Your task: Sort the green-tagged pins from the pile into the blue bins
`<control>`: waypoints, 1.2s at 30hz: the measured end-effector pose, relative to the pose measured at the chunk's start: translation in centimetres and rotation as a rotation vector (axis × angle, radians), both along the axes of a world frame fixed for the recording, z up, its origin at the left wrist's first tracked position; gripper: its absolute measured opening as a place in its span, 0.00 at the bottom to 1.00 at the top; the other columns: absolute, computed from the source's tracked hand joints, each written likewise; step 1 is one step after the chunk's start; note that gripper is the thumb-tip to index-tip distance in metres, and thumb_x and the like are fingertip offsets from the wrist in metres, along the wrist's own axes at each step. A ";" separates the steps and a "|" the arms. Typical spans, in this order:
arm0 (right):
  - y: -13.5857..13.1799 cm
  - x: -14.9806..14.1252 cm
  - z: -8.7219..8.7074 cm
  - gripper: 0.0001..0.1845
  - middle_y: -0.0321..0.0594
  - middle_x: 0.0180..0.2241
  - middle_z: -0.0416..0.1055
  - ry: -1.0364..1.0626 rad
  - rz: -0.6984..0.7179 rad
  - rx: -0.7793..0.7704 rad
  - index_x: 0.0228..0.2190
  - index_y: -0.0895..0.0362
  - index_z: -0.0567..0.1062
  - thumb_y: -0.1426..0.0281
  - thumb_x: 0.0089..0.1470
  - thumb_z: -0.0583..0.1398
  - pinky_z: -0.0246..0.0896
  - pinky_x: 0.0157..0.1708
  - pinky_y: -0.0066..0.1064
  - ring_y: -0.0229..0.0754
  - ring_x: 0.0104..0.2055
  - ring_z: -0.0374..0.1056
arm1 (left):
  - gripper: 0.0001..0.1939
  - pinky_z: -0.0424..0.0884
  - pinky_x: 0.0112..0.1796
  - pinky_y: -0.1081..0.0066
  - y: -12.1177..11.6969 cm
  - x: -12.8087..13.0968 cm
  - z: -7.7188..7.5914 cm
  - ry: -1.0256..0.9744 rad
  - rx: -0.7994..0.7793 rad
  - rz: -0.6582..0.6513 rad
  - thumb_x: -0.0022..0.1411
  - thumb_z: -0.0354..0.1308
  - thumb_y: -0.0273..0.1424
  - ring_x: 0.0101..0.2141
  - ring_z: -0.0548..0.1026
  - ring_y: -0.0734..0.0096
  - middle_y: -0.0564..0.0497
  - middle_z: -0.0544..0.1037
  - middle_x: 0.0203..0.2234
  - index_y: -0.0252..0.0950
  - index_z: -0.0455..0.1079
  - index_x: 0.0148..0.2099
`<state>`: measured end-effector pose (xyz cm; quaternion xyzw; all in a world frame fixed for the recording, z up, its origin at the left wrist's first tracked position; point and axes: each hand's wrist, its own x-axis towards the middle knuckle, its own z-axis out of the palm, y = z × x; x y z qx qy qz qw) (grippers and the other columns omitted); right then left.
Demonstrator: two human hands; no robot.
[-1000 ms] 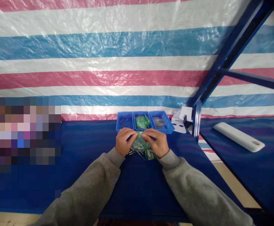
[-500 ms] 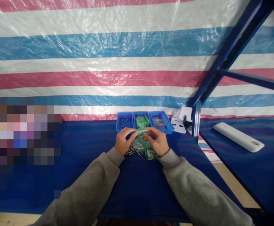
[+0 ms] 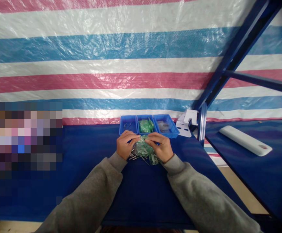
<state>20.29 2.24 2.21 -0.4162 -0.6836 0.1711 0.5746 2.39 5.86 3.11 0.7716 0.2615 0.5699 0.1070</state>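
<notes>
My left hand is closed in a pinch, its fingertips meeting at the left side of a small green-tinted plastic bag. What lies between those fingertips is too small to make out. From the other side my right hand pinches the bag's edge between thumb and fingers. Just below both hands lies a heap of clear green-tinted bags with thin metal pieces in them. Loose metal pins stick out beside the heap, partly covered by my left hand.
Behind my hands stand three blue trays: the left one holds a few pins, the middle one green plastic bags, the right one clear bags. White cut pieces lie by a blue metal post. A long white object rests at right.
My left hand has shifted slightly left and its fingers have straightened. The small bag shows less between my hands. My right hand has hardly moved.
</notes>
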 end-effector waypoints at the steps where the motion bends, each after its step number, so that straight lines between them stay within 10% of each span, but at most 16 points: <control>1: 0.0 0.0 0.0 0.10 0.40 0.30 0.74 0.005 -0.001 -0.006 0.25 0.54 0.79 0.63 0.51 0.62 0.66 0.33 0.34 0.42 0.33 0.70 | 0.03 0.71 0.36 0.68 0.0 0.0 0.0 0.003 0.011 -0.006 0.57 0.61 0.28 0.31 0.74 0.70 0.50 0.78 0.26 0.36 0.76 0.33; 13: 0.1 -0.3 0.0 0.12 0.39 0.25 0.70 0.320 0.013 -0.172 0.22 0.57 0.76 0.63 0.50 0.62 0.65 0.24 0.31 0.37 0.23 0.66 | 0.10 0.71 0.36 0.70 -0.4 0.2 -0.2 0.088 -0.131 0.030 0.57 0.60 0.34 0.33 0.75 0.69 0.47 0.78 0.33 0.34 0.73 0.40; 18: 0.0 0.1 0.1 0.13 0.41 0.36 0.71 0.108 0.043 -0.151 0.39 0.54 0.76 0.64 0.50 0.63 0.64 0.25 0.29 0.39 0.30 0.68 | 0.08 0.69 0.35 0.69 0.1 -0.1 -0.4 0.150 -0.070 0.055 0.62 0.55 0.31 0.31 0.73 0.70 0.48 0.77 0.27 0.34 0.73 0.34; 26: -0.1 0.2 0.3 0.07 0.39 0.28 0.72 -0.048 -0.029 -0.031 0.28 0.56 0.77 0.66 0.53 0.61 0.60 0.27 0.30 0.38 0.27 0.66 | 0.06 0.68 0.37 0.66 0.0 -0.1 -0.3 0.189 0.043 -0.038 0.61 0.56 0.29 0.31 0.72 0.69 0.47 0.76 0.28 0.34 0.73 0.34; 36: 0.2 -0.3 -0.6 0.12 0.36 0.21 0.71 0.354 0.050 -0.249 0.30 0.56 0.72 0.60 0.50 0.62 0.66 0.26 0.32 0.40 0.23 0.69 | 0.09 0.70 0.37 0.71 -0.5 0.3 0.0 0.109 -0.232 -0.013 0.58 0.59 0.33 0.33 0.74 0.69 0.48 0.78 0.33 0.33 0.72 0.39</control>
